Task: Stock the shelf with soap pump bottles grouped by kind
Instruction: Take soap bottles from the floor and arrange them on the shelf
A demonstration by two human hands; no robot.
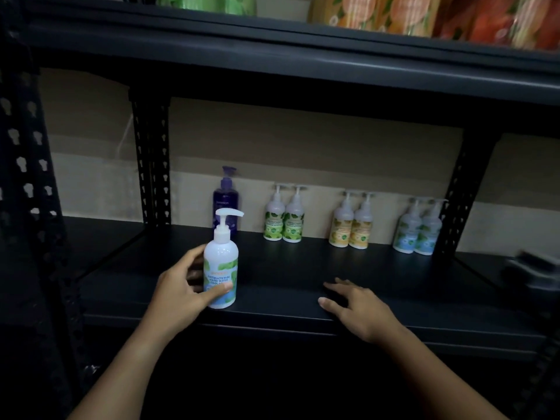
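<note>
My left hand (pixel 178 286) grips a white pump bottle with a blue and green label (pixel 221 262), upright near the front edge of the black shelf (pixel 303 268). My right hand (pixel 354 307) rests flat on the shelf's front edge, fingers spread, holding nothing. Along the back stand a purple pump bottle (pixel 225 201), a pair of green-label bottles (pixel 284 216), a pair of yellow-label bottles (pixel 351 222) and a pair of blue-label bottles (pixel 419 228).
Black perforated uprights (pixel 153 165) frame the bay. The shelf above (pixel 303 53) carries green, orange and red packages (pixel 394 10). A dark blurred object (pixel 530 271) lies at the shelf's right end. Beige wall behind.
</note>
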